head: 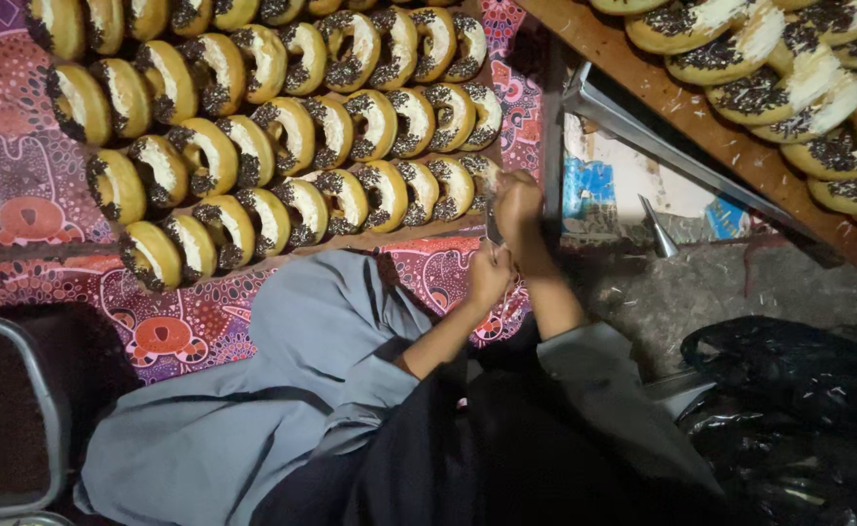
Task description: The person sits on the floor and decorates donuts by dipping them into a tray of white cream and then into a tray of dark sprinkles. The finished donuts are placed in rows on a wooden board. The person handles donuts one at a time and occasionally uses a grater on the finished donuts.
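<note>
Both hands are working close together at the near right corner of the wooden board (pixel 419 234) that is carrying 4 rows of split ring doughnuts filled with white cream and dark chocolate sprinkles (pixel 282 127). The right hand (pixel 518 209) is curling closed around something small and dark at the board's edge; what it is cannot be told. The left hand (pixel 487 276) is sitting just below it, fingers bent inward and touching the same spot, though whether it is gripping anything is unclear. Both grey sleeves are reaching up from below the board.

The nearest doughnut of the bottom row (pixel 477 180) is lying just beside the right knuckles, so a sideways slip could, I judge, smear its cream or knock sprinkles loose.

Left of the board, a red and purple patterned cloth (pixel 19 195) is covering the surface. Right of the board, a second wooden board of the same doughnuts (pixel 789 88) is slanting across, with a metal rail (pixel 662 146) beneath it hemming in the right hand. Below the board's left end, a metal tray of dark sprinkles (pixel 5 419) is sitting, and far right a black plastic bag (pixel 789 390) is lying.
</note>
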